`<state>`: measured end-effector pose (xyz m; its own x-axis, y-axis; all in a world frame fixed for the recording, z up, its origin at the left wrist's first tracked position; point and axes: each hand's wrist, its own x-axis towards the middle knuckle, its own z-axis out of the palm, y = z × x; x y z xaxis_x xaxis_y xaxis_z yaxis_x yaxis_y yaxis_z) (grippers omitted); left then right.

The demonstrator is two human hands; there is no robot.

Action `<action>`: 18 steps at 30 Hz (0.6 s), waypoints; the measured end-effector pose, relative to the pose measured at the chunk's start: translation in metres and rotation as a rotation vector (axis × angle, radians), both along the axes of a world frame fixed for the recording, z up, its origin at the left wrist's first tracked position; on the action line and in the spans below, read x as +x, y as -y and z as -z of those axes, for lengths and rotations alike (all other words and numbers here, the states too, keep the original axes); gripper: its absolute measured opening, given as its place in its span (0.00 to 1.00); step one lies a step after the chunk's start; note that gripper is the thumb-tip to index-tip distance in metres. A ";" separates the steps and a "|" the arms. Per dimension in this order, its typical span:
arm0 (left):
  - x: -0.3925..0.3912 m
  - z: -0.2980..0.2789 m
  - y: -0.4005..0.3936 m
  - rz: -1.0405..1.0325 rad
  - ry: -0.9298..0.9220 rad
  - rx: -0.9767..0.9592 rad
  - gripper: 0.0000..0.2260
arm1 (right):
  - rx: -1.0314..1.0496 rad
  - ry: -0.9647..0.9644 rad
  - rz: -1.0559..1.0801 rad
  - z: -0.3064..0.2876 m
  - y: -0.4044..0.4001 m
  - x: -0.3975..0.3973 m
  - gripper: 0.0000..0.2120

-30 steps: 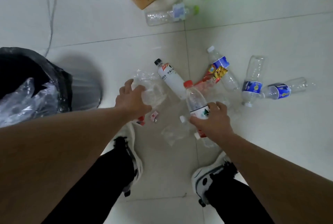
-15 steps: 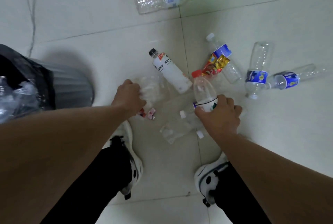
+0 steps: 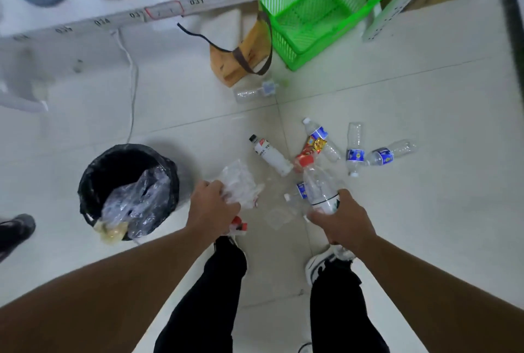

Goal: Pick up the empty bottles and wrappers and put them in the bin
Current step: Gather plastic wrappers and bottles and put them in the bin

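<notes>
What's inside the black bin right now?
The bin, lined with a black bag, holds crumpled clear plastic, with a yellowish wrapper hanging over its near rim. Anything beneath the plastic is covered. No bottles show inside.

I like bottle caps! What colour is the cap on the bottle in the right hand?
Red, on the clear plastic bottle, seen in the head view.

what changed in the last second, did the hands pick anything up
Both hands rose from the floor with their loads: the left hand lifted the clear wrapper, the right hand the red-capped bottle. The other bottles, like the white bottle, and the bin stayed put.
</notes>
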<state>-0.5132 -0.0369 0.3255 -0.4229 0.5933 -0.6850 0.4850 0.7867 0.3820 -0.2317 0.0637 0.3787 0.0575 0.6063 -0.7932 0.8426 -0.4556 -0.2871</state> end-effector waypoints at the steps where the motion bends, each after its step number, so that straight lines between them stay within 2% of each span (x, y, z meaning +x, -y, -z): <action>1: -0.003 -0.016 0.003 0.000 0.005 0.011 0.09 | -0.002 -0.007 0.019 -0.013 0.002 -0.004 0.26; 5: -0.018 -0.059 0.017 -0.026 -0.032 0.059 0.12 | 0.042 -0.079 0.158 -0.045 0.009 -0.027 0.29; 8: -0.032 -0.075 0.032 -0.146 -0.058 0.078 0.13 | 0.055 -0.178 0.199 -0.049 0.016 -0.053 0.34; 11: -0.040 -0.086 0.060 -0.232 -0.106 0.036 0.13 | 0.006 -0.278 0.125 -0.051 0.031 -0.073 0.39; 14: -0.044 -0.099 0.097 -0.362 -0.100 0.009 0.14 | -0.080 -0.325 0.008 -0.061 0.048 -0.082 0.40; 18: -0.056 -0.110 0.138 -0.489 -0.133 0.020 0.22 | -0.137 -0.351 -0.134 -0.071 0.060 -0.093 0.40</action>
<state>-0.5694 -0.1753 0.4356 -0.7375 0.3164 -0.5966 0.1071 0.9271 0.3593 -0.3252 0.0034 0.4500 -0.3037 0.4773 -0.8246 0.7585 -0.4027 -0.5124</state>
